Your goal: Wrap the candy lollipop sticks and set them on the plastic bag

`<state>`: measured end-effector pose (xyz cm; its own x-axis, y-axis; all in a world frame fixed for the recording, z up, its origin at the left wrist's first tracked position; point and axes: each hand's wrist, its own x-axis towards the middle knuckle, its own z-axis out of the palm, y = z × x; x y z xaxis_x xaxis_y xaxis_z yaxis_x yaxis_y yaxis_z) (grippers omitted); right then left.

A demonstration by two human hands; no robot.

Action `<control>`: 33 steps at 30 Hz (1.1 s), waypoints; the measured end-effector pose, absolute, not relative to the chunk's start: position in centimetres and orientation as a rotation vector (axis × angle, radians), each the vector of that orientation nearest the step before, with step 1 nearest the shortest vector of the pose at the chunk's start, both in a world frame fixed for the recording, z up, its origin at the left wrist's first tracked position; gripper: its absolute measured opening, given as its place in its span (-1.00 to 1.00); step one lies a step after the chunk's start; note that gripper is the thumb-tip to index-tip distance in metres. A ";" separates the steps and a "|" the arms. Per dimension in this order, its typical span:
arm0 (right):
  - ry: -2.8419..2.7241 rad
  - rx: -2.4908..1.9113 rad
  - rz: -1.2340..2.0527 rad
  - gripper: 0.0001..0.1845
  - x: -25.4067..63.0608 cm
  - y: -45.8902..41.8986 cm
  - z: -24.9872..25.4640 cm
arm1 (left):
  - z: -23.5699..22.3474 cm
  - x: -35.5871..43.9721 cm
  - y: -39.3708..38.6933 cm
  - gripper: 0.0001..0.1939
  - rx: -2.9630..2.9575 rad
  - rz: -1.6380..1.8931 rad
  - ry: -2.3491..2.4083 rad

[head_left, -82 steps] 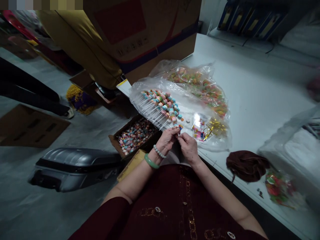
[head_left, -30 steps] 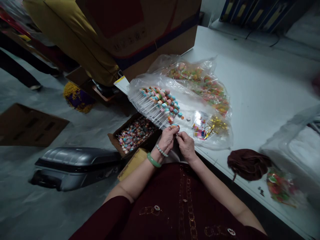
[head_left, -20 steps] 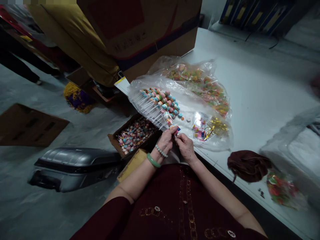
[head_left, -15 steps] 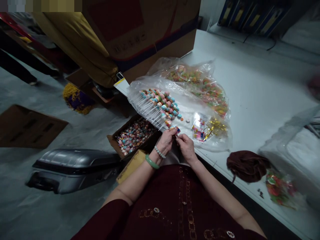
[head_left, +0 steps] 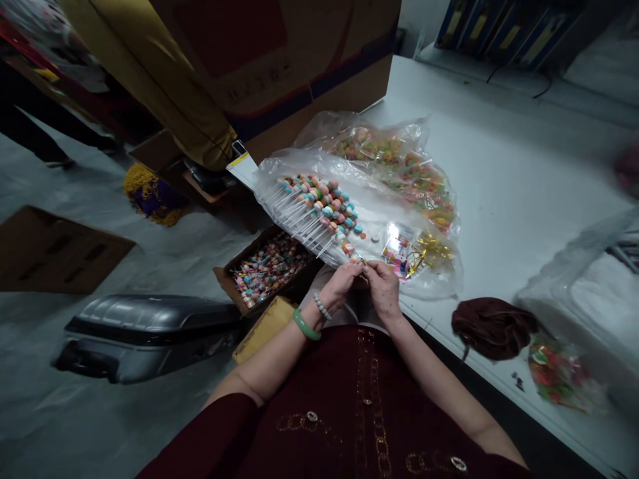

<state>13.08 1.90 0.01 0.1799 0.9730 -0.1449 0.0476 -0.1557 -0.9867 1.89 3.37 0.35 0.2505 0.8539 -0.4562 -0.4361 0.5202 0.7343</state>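
Note:
My left hand (head_left: 342, 283), with a green jade bangle (head_left: 305, 324) and a beaded bracelet (head_left: 322, 307) on its wrist, and my right hand (head_left: 383, 287) meet at their fingertips. Between them they pinch a small candy lollipop (head_left: 358, 261), partly hidden by my fingers. Just beyond lies a fan of pastel candy sticks (head_left: 319, 209) on a transparent plastic bag (head_left: 379, 229). Gold twist ties (head_left: 434, 251) and printed packets (head_left: 398, 249) lie nearby. An open cardboard box of lollipops (head_left: 269, 266) stands below the table edge, left of my hands.
A bag of gummy sweets (head_left: 394, 166) lies on the white table (head_left: 514, 153), against a large cardboard carton (head_left: 279, 60). A dark red cloth (head_left: 494, 329) and a bag of red-green sweets (head_left: 559, 376) sit to the right. A grey suitcase (head_left: 150, 339) lies on the floor.
Both hands have shifted slightly right and forward, closer to the ends of the candy sticks, with the fingertips still together. The view has swayed a little.

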 end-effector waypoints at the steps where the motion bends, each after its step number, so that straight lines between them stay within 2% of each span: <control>1: -1.082 -1.469 1.089 -0.78 13.3 1.9 0.0 | 0.4 1.7 3.4 -0.59 0.528 0.866 0.949; 4: -1.242 -1.552 0.888 -0.79 13.8 1.7 0.1 | 0.4 1.4 3.7 -0.57 0.521 0.749 0.969; 7: -1.268 -1.563 0.852 -0.80 13.7 1.5 0.1 | 0.0 1.8 3.9 -0.61 0.390 0.891 0.960; 9: -1.107 -1.503 0.997 -0.82 13.2 1.5 0.1 | -0.4 2.5 3.9 -0.64 0.285 1.017 0.913; 12: -0.753 -1.345 1.407 -0.80 12.7 2.0 -0.1 | -0.9 3.4 3.8 -0.67 0.212 1.143 0.869; 17: -0.310 -1.071 2.129 -0.70 13.7 3.2 0.0 | -0.6 3.1 3.5 -0.73 0.228 1.077 0.836; 20: -0.220 -1.031 2.283 -0.71 14.5 3.7 0.5 | 0.5 2.5 3.3 -0.69 0.287 0.918 0.752; 23: -0.234 -1.080 2.276 -0.73 14.6 3.8 0.8 | 1.3 2.4 3.4 -0.69 0.323 0.875 0.728; 26: -0.447 -1.226 2.093 -0.75 13.9 3.2 1.3 | 1.5 2.5 3.7 -0.75 0.260 0.959 0.775; 28: -0.794 -1.341 1.781 -0.76 13.4 2.3 1.7 | 1.4 2.7 3.8 -0.81 0.171 0.980 0.833; 31: -1.375 -1.534 0.876 -0.70 13.2 1.0 1.9 | 0.8 2.9 4.1 -0.91 0.013 1.094 0.970; 33: -1.800 -1.470 0.423 -0.64 13.3 0.9 1.5 | 0.5 3.2 4.6 -0.94 -0.045 1.068 0.919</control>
